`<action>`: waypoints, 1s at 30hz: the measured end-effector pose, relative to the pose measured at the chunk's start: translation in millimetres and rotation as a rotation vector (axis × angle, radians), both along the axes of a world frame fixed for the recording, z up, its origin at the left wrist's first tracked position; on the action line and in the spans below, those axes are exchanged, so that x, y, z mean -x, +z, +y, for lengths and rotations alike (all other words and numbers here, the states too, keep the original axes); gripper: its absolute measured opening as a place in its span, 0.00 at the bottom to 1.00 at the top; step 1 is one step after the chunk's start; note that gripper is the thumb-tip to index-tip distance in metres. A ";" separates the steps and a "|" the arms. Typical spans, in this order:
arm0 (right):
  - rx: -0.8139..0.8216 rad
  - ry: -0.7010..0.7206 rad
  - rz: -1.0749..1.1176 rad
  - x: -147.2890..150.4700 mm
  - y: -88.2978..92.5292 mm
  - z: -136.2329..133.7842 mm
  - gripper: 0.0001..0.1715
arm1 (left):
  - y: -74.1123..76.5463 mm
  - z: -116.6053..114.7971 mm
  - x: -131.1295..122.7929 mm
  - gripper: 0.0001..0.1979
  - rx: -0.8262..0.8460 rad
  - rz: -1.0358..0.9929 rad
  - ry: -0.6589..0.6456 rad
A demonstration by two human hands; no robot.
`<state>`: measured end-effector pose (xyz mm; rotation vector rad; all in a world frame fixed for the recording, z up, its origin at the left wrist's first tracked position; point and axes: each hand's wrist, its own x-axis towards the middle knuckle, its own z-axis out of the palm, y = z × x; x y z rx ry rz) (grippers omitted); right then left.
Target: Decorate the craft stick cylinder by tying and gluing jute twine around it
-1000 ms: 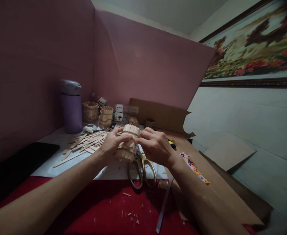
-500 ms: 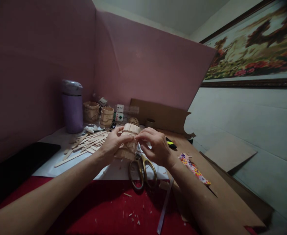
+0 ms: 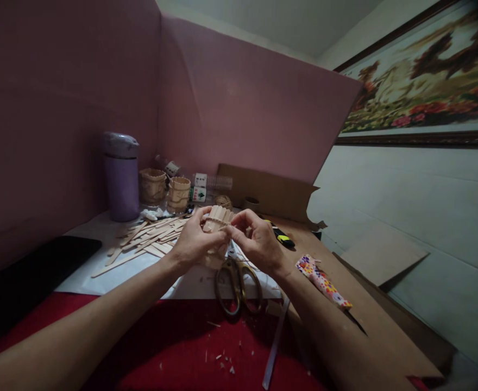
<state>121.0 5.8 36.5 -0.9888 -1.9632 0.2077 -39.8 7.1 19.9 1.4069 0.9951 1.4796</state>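
Cradling the stick cup (image 3: 220, 214) between thumb and fingers, the left hand (image 3: 193, 238) has it clamped firmly from the nine o'clock side. The cup is held up in the middle of the workspace, tilted a little, a thin twisted band running round it below the scalloped rim. From three o'clock the right hand (image 3: 257, 241) meets it, thumb and forefinger tips close together against the band; I can't make out whether they pinch anything between them.

Taking the cup as the clock's centre, I see the scissors (image 3: 236, 288) at five, brassy handles towards the person, and further out that way a translucent strip (image 3: 275, 347) reaching over the red cloth (image 3: 169, 342). A black-and-yellow cutter (image 3: 283, 238) lies at three, just beyond the right hand, and a flower-patterned tool (image 3: 322, 282) at four, near the right forearm. Loose wooden sticks (image 3: 151, 239) are heaped at nine. Round at ten stand two more stick cups (image 3: 178, 195), with a purple bottle (image 3: 121, 187) beyond them. Twine (image 3: 222, 202) sits at twelve.
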 end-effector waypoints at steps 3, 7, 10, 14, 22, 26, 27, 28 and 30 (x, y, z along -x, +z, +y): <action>-0.001 0.023 -0.010 -0.5 -1.0 1.8 0.03 | 1.0 -0.8 0.2 0.37 -0.003 0.004 -0.012; -0.013 0.024 -0.020 -1.8 -1.2 2.8 0.02 | 1.2 -1.1 0.4 0.35 -0.010 0.007 -0.034; -0.011 0.016 -0.029 -2.1 -0.8 1.7 0.02 | 1.9 -2.0 0.0 0.34 -0.007 0.007 -0.044; -0.037 0.001 -0.073 -1.8 -1.6 0.6 0.02 | 2.7 -3.2 -0.3 0.33 -0.014 0.009 -0.055; -0.200 0.035 -0.159 -7.3 -4.5 4.7 0.04 | 1.6 -2.9 0.8 0.36 0.051 -0.063 -0.084; -0.238 0.046 -0.243 -11.2 -2.4 7.2 0.04 | 2.0 -2.2 2.5 0.37 0.101 -0.099 -0.132; -0.246 0.047 -0.257 -11.8 -2.0 7.8 0.04 | 1.6 -1.8 3.3 0.38 0.118 -0.106 -0.157; -0.256 0.047 -0.268 -12.1 -1.7 8.3 0.04 | 1.0 -1.3 4.1 0.38 0.134 -0.111 -0.184; -0.285 0.042 -0.291 -12.4 -1.4 9.0 0.05 | -1.1 0.3 5.8 0.36 0.154 -0.122 -0.239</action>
